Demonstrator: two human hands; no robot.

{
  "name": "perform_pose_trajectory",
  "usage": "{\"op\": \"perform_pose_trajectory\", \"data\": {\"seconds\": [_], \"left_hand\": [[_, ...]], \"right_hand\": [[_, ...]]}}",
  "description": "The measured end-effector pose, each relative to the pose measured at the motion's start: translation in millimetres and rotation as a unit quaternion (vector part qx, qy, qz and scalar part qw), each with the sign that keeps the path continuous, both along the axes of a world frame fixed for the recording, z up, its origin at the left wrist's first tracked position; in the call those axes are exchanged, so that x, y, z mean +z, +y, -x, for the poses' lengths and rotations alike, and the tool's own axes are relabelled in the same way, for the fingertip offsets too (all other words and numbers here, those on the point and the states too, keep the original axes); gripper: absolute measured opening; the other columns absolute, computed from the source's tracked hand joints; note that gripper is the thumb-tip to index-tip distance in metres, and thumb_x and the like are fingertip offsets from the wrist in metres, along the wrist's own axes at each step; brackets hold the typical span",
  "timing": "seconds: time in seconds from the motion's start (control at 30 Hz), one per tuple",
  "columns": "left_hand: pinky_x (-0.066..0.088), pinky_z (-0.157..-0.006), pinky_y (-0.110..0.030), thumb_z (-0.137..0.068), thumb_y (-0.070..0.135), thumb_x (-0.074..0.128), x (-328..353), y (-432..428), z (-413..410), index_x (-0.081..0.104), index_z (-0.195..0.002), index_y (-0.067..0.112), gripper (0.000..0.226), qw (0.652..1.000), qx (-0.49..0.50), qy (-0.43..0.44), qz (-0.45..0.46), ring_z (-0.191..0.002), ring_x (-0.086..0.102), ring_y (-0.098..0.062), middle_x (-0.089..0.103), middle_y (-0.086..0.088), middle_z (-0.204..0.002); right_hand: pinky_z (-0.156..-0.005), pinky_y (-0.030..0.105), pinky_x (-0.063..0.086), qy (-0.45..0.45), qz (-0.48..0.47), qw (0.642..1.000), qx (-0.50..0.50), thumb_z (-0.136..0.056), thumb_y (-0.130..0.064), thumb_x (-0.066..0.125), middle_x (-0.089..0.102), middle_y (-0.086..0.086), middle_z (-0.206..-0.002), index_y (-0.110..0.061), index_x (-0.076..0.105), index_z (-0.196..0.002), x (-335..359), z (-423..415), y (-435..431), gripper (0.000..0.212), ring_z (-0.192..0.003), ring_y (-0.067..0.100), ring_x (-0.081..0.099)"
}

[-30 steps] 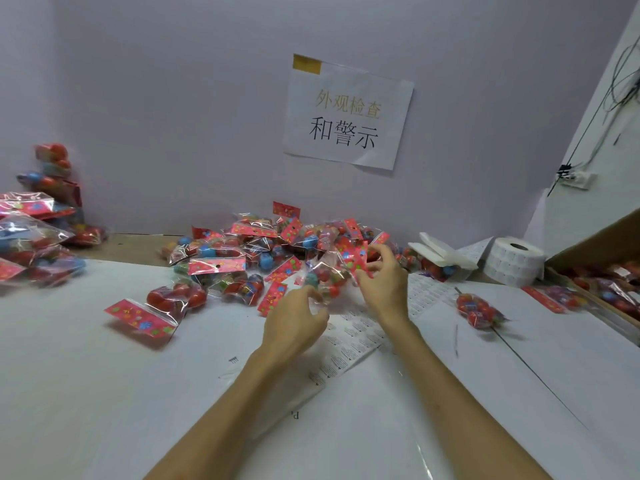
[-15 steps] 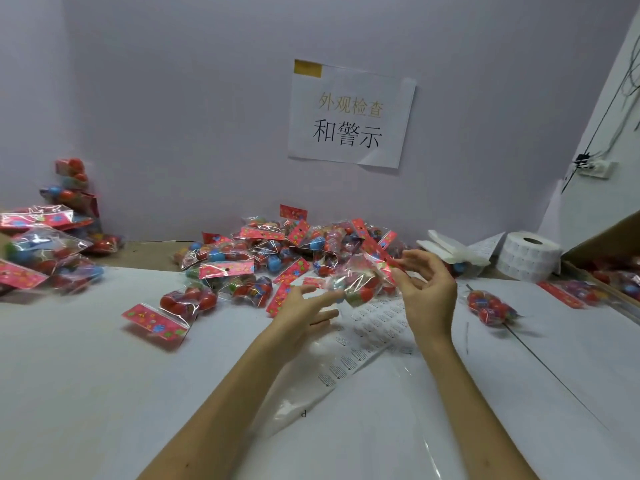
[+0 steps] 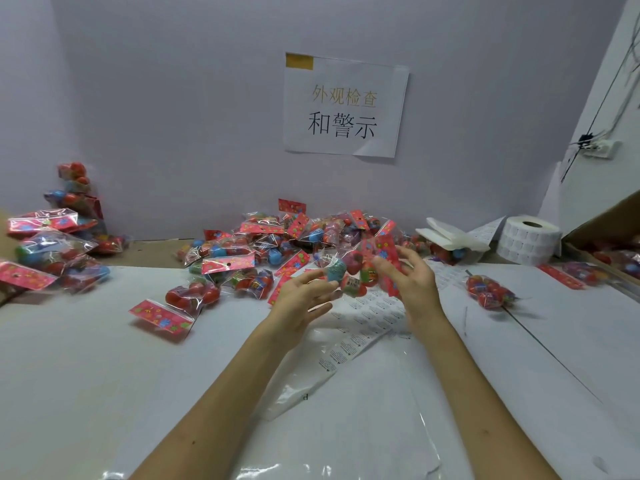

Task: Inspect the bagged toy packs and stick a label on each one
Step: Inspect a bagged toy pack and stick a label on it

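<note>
Two bare arms fill the lower middle of the frame. Left hand (image 3: 298, 301) and right hand (image 3: 417, 289) are bare, with slim fingers blurred at the tips. Left forearm (image 3: 221, 396) is bare down to the bottom edge and has a small dark spot low on it, bottom centre-left. Right forearm (image 3: 485, 393) is bare to the bottom right edge, with a faint spot partway along.

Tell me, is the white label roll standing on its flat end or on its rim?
On its flat end: the label roll has its core hole facing up, and the wound labels wrap its visible side.
</note>
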State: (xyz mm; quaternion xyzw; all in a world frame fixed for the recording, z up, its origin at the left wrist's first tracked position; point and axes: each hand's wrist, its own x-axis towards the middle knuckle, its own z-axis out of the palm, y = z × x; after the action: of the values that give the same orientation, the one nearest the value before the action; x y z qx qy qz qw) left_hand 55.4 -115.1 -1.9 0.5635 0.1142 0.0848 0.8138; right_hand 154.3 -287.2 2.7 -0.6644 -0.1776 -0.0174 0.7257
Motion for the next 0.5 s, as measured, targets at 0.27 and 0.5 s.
{"op": "perform_pose_trajectory", "data": {"seconds": [0.27, 0.5], "left_hand": [[0.048, -0.080, -0.033, -0.086, -0.004, 0.066, -2.1, 1.1, -1.6, 0.066, -0.113, 0.020, 0.036, 0.999, 0.034, 0.000, -0.025, -0.093, 0.070, -0.017, 0.076, -0.005, -0.093], [0.051, -0.079, -0.029, -0.088, 0.004, 0.069, -2.2, -1.7, -1.7, 0.069, -0.106, 0.020, 0.025, 0.999, 0.022, 0.003, -0.046, -0.087, 0.070, -0.018, 0.075, -0.004, -0.095]], "right_hand": [[-0.071, 0.028, 0.054, 0.021, 0.070, 0.995, 0.073, -0.087, -0.032, 0.078, 0.079, -0.003, -0.095, -0.025, 0.072, -0.104, -5.1, 7.8, 4.7, 0.020, -0.092, 0.013, 0.075], [-0.073, 0.030, 0.052, 0.013, 0.056, 0.997, 0.054, -0.088, -0.037, 0.075, 0.078, -0.008, -0.089, -0.027, 0.071, -0.102, -1.4, 10.7, 8.0, 0.018, -0.080, 0.004, 0.073]]}}
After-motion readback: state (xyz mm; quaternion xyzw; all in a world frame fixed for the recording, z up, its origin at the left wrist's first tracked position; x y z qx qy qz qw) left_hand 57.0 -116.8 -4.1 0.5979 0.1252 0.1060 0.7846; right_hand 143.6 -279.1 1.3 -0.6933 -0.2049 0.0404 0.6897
